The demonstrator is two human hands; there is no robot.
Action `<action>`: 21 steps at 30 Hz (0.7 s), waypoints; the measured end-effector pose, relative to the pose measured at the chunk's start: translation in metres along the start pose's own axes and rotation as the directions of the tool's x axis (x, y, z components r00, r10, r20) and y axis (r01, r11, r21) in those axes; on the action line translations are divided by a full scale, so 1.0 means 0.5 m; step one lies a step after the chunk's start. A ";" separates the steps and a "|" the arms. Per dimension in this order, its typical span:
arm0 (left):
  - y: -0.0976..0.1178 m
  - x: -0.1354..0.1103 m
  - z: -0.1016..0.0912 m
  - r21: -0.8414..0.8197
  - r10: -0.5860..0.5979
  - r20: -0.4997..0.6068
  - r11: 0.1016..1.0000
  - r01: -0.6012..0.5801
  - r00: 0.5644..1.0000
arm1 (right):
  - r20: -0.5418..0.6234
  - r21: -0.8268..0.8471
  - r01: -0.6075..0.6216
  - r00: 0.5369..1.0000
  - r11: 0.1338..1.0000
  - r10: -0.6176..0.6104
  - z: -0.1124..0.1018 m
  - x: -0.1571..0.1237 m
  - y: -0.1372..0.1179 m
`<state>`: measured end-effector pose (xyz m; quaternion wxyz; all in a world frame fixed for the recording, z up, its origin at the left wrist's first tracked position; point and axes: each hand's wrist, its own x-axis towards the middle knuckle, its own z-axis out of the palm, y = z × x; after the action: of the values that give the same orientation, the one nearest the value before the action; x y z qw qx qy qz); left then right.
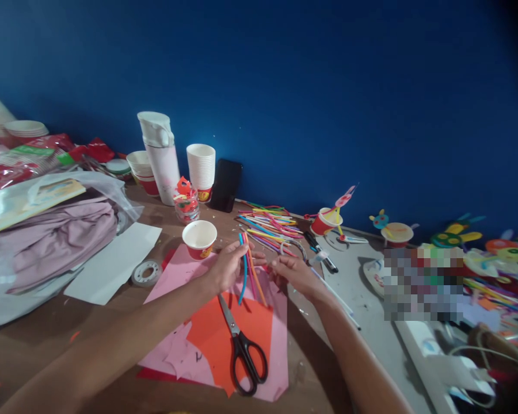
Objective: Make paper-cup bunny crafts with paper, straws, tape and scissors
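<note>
blue, orange and pink thin plastic straws [244,269] hang in a small bunch above the paper on the desk, pinched near their upper ends. both forearms reach in from the bottom of the view, elbows wide apart, and the wrists angle inward so the hands nearly meet over a sheet of pink card [280,356]. the left hand [228,265] is mostly closed, its fingers curled around the bunch and gripping it. the right hand [290,273] is half curled, its back turned upward and its fingertips [273,265] just beside the straws; whether they touch the bunch i cannot tell. below the hands, a sheet of orange paper [228,330] lies on the pink card, and closed black-handled steel scissors [242,356] rest on it. a white paper cup with a red band [199,239] stands just beyond the left hand, and a loose heap of multicoloured straws [270,227] lies past the fingertips on the brown wooden desk [38,356], near a blue wall [285,86].
</note>
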<state>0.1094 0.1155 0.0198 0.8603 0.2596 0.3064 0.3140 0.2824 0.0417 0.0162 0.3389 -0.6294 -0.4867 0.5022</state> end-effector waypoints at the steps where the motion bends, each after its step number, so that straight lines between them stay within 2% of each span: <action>1: 0.004 -0.001 0.003 -0.002 -0.006 -0.014 1.000 0.006 1.000 | 0.000 0.028 -0.009 1.000 1.000 0.009 0.000 0.001 -0.002; 3: 0.010 -0.003 0.007 0.001 -0.009 -0.038 1.000 0.009 0.999 | 0.028 0.085 -0.039 0.999 0.996 0.037 0.009 0.000 -0.005; 6: 0.013 -0.006 0.009 0.033 0.005 -0.054 0.999 -0.003 0.999 | 0.183 0.242 -0.122 0.980 0.963 0.078 0.037 -0.004 -0.008; 8: 0.010 -0.007 0.008 0.072 0.002 -0.071 0.997 0.003 0.998 | 0.299 0.347 -0.160 0.953 0.924 0.053 0.058 -0.008 -0.008; 10: 0.005 -0.006 0.005 0.098 -0.013 -0.094 0.995 0.023 0.995 | 0.367 0.395 -0.167 0.930 0.903 0.012 0.076 -0.011 -0.004; 15: -0.008 -0.003 -0.003 0.134 -0.034 -0.093 0.990 0.046 0.995 | 0.428 0.410 -0.190 0.904 0.892 -0.005 0.101 -0.011 0.007; 21: -0.008 -0.002 -0.007 0.167 -0.061 -0.086 0.983 0.074 0.994 | 0.417 0.423 -0.176 0.909 0.889 -0.019 0.105 -0.012 0.010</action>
<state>0.1082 0.1128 0.0153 0.8322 0.3085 0.3750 0.2676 0.2335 0.0314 -0.0007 0.3448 -0.4333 -0.3902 0.7356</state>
